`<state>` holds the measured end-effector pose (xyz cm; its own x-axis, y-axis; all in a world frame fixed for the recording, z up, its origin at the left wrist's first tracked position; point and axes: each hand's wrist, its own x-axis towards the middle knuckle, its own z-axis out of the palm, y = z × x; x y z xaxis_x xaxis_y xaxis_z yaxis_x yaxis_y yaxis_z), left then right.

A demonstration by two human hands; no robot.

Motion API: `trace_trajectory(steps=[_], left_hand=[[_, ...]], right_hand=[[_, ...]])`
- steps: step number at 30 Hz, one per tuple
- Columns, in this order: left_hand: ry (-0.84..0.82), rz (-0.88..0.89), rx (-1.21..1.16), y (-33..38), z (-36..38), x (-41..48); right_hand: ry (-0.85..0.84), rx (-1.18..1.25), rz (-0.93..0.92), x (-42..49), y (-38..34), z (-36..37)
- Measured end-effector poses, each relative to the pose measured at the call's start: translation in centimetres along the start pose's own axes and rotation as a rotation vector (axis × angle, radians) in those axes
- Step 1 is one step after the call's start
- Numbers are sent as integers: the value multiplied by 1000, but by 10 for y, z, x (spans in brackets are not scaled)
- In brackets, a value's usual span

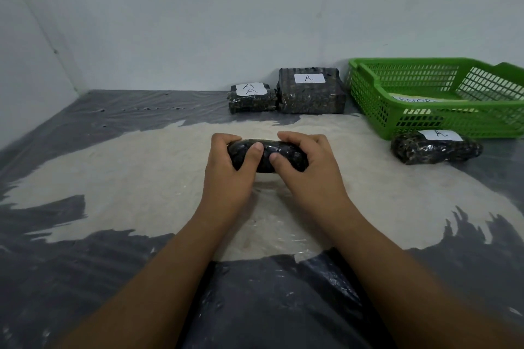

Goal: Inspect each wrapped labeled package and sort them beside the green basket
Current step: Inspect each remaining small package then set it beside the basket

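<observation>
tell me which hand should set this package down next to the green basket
Right, probably. Both hands grip the package, but the right hand is on the side of the green basket; the left hand would cross over.

Head-worn wide-angle view, looking forward and down along both forearms.

The lens sits close above the dark plastic-covered work surface (85, 278); the white back wall (198, 22) closes the far edge, and the green slotted plastic basket (368, 99) lies far right. No second view.
</observation>
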<state>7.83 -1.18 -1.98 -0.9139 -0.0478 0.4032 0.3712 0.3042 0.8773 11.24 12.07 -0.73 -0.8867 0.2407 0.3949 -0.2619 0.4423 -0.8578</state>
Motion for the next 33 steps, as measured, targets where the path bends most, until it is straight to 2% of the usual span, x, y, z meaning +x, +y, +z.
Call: trace_trajectory(steps=[7, 11, 14, 17, 21, 26, 29, 33], left_hand=[[-75, -6, 40, -2, 3, 0], [-86, -24, 28, -5, 1, 1], [-61, -57, -54, -3, -1, 1], [-26, -59, -85, -2, -2, 1], [-33, -18, -33, -1, -2, 0], [-72, 24, 95, 2, 0, -2], [-69, 31, 97, 2, -1, -1], [-90, -1, 82, 2, -1, -1]], right_hand=[[38, 28, 11, 4, 1, -4], [31, 135, 36, 5, 0, -6], [17, 156, 120, 6, 5, -6], [-73, 216, 208, 6, 7, -4], [-50, 230, 151, 7, 5, -5], [-61, 248, 174, 6, 6, -5], [-111, 300, 181, 6, 6, -8], [-118, 254, 152, 6, 7, -8]])
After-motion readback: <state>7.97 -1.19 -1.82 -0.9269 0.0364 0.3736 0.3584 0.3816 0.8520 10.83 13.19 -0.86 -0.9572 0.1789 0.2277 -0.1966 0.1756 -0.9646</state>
